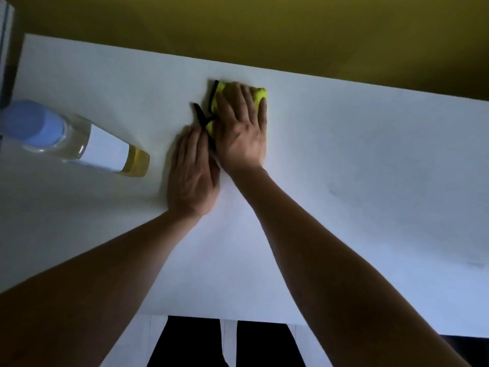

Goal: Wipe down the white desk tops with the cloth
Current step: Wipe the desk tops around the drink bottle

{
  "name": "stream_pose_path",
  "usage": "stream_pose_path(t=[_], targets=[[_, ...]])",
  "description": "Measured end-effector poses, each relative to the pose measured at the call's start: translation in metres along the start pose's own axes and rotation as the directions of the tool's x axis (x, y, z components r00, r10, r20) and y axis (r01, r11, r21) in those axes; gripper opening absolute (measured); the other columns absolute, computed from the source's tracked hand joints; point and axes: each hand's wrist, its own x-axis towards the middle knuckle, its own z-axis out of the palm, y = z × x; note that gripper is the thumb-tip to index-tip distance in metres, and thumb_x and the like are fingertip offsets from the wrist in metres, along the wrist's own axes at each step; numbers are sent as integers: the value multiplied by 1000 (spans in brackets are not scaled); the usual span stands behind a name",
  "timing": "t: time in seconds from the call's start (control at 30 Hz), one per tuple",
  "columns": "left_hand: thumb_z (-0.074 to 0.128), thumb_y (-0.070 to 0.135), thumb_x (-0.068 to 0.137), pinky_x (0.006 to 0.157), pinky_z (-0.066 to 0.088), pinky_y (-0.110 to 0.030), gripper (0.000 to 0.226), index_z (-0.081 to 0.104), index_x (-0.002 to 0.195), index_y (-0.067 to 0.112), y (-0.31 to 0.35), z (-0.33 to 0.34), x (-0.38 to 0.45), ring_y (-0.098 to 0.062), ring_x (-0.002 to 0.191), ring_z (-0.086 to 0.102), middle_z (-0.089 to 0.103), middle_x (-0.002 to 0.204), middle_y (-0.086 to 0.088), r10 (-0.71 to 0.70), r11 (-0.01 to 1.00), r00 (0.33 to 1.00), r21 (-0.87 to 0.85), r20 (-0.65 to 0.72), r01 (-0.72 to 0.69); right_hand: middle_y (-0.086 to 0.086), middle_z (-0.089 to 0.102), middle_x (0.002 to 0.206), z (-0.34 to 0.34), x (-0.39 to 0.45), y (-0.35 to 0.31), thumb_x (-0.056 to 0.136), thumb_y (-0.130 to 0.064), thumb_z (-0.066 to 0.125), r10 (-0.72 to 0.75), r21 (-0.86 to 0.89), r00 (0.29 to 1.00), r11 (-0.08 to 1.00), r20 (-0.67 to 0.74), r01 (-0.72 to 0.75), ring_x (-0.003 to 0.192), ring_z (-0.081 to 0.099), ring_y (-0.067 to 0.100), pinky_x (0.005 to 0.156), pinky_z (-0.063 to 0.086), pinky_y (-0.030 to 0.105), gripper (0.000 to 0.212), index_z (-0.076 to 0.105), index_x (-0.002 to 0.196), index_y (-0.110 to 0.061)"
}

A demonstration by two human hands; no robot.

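A yellow cloth (260,94) with a black edge lies on the white desk top (370,160), near the far edge. My right hand (242,128) lies flat on the cloth with straight fingers and covers most of it. My left hand (191,173) rests on the desk just to the left, fingers straight, its fingertips touching the cloth's black edge strip (200,114).
A clear bottle (79,144) with a blue cap, a white label and yellow liquid stands at the left of the desk. An olive-yellow wall (264,27) runs behind the far edge. The desk's near edge (238,317) is at the bottom, with dark trouser legs below it.
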Motion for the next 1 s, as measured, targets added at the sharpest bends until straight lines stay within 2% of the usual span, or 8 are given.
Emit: stream_pose_path(t=[0.13, 0.3, 0.4, 0.47, 0.6, 0.73, 0.87, 1.0], targets=[[43, 12, 100, 130, 22, -45, 59, 40, 156, -2, -3, -3, 2, -34, 154, 35, 39, 164, -20, -24, 1000, 999, -9, 43, 24, 14, 46, 155, -5, 0, 38, 96, -36, 55, -121, 15, 992, 993, 33, 120, 148, 36, 30, 124, 20, 51, 50, 59, 142, -17], [42, 12, 101, 129, 22, -45, 57, 41, 157, 1, 4, -6, 4, -34, 155, 33, 37, 166, -17, -23, 1000, 999, 2, 24, 23, 15, 44, 156, -51, -4, 156, 94, -28, 55, 178, -89, 981, 979, -79, -184, 148, 34, 32, 123, 20, 54, 49, 58, 142, -16], [43, 15, 104, 127, 25, -50, 54, 43, 158, 8, 6, -6, 4, -38, 154, 33, 36, 167, -17, 19, 999, 999, 40, 29, -20, 13, 39, 159, -56, 4, 168, 93, -31, 46, 403, -128, 907, 900, -119, -417, 151, 30, 32, 126, 12, 50, 54, 55, 145, -17], [44, 16, 105, 127, 25, -50, 53, 44, 158, 10, 6, -5, 4, -39, 154, 33, 36, 166, -18, 22, 999, 999, 43, 37, -23, 16, 46, 154, -46, 22, 151, 91, -35, 45, 434, -131, 888, 882, -148, -453, 147, 36, 35, 124, 15, 53, 55, 60, 139, -15], [45, 16, 102, 127, 24, -49, 53, 47, 155, 10, 6, -5, 9, -42, 151, 35, 39, 163, -20, -6, 998, 999, 58, 45, 4, 16, 61, 134, -15, 69, 83, 86, -38, 46, 137, -89, 990, 986, -37, -140, 132, 51, 39, 119, 23, 58, 50, 70, 123, -15], [42, 13, 99, 127, 24, -54, 55, 46, 153, 3, 14, -4, 11, -44, 148, 39, 45, 158, -22, -21, 995, 999, 102, 49, 16, 7, 64, 125, 12, 98, 17, 88, -43, 37, -68, -81, 991, 994, 116, 78, 131, 50, 32, 121, 19, 52, 50, 69, 120, -22], [41, 12, 102, 129, 22, -50, 53, 44, 153, -4, 31, 5, 22, -41, 148, 41, 47, 156, -24, -4, 996, 1000, 85, 29, 1, 4, 61, 125, 19, 111, 20, 97, -41, 38, -78, -80, 974, 992, 211, 96, 127, 49, 29, 120, 20, 43, 43, 60, 129, -21], [40, 20, 102, 129, 20, -49, 58, 41, 157, 2, 56, 19, 43, -38, 152, 37, 40, 163, -19, -58, 996, 998, 76, 37, 55, 7, 61, 125, 3, 116, 65, 99, -45, 39, -11, -124, 974, 991, 226, 40, 120, 53, 30, 102, 32, 37, 40, 60, 124, -22]])
